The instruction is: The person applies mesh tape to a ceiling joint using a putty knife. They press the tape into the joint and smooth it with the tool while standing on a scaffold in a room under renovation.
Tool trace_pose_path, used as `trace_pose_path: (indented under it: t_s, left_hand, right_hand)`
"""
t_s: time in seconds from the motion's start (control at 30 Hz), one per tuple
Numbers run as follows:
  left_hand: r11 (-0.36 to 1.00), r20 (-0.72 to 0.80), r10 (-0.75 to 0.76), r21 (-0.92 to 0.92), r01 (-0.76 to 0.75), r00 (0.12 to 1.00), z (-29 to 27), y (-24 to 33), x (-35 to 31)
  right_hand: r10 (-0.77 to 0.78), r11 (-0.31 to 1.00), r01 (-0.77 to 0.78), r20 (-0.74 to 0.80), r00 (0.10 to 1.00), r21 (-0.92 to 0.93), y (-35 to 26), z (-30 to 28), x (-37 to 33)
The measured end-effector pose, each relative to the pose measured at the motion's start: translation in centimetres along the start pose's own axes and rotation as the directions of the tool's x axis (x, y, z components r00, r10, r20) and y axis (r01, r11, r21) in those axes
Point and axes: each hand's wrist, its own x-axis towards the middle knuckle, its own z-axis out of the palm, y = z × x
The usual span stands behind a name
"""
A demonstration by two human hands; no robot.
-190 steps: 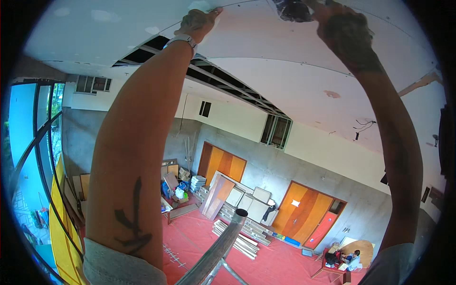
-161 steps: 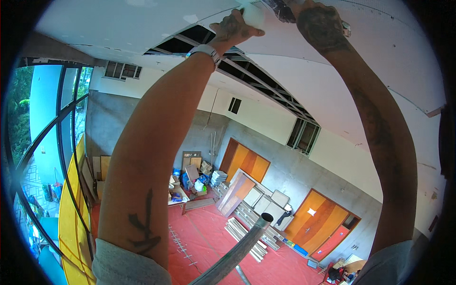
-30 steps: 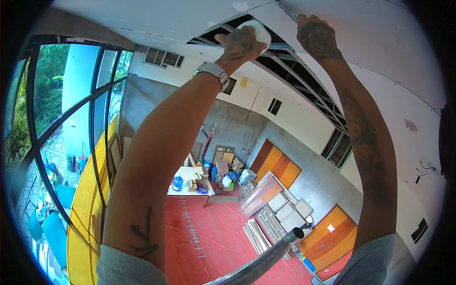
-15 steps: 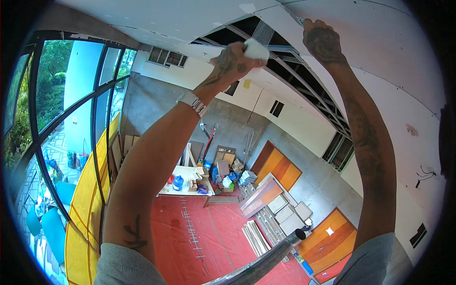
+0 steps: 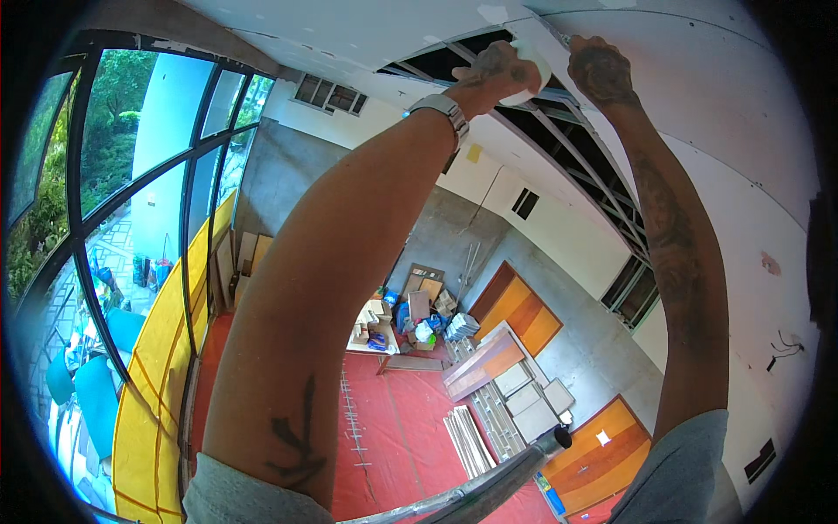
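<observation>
Both my arms reach up to a white ceiling board (image 5: 698, 113). My left hand (image 5: 491, 74), with a metal watch (image 5: 439, 108) on its wrist, grips a white round roll (image 5: 530, 68) just under the edge of the board. My right hand (image 5: 601, 72) is a short gap to its right, fingers curled against the board. A thin grey thing (image 5: 546, 24) pokes out of it to the upper left; I cannot tell what it is. Beside both hands the ceiling is open, showing dark metal framing (image 5: 567, 148).
A metal rail (image 5: 489, 489) rises at the bottom edge. Far below lie a red floor (image 5: 393, 437), stacked boards (image 5: 467, 437), a cluttered table (image 5: 375, 336) and orange wooden doors (image 5: 524, 319). Tall windows (image 5: 131, 175) and a yellow barrier (image 5: 153, 384) fill the left side.
My left hand dipped briefly with the roll, then came back up and moved right, closer to my right hand. My right hand stayed at the ceiling board.
</observation>
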Motion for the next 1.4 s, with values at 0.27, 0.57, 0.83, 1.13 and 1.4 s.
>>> trace_pose_path:
  t_s: [0.27,0.57,0.83,1.13,1.4]
  left_hand:
    - [0.769,-0.175,-0.513,0.343,0.54,0.84,-0.2,0.9,1.4]
    - [0.807,-0.176,-0.515,0.231,0.543,0.839,-0.3,1.6,2.1]
    - [0.817,-0.261,-0.554,0.013,0.577,0.791,1.4,-2.1,4.1]
    - [0.78,-0.039,-0.626,-0.025,0.626,0.779,1.1,-1.9,3.2]
    - [0.787,0.025,-0.615,0.084,0.611,0.788,0.1,0.6,-2.1]
  right_hand:
    - [0.076,0.997,-0.073,0.077,0.994,-0.037,-1.2,0.4,0.5]
    - [0.052,0.998,-0.052,-0.011,0.999,0.043,-2.2,2.1,1.1]
    - [0.017,1.0,-0.017,-0.062,0.998,-0.001,-1.8,3.7,1.1]
    - [0.087,0.996,-0.087,0.011,0.996,0.013,-2.0,5.6,1.0]
    - [0.071,0.996,-0.074,0.071,0.995,0.046,-0.7,4.2,0.6]
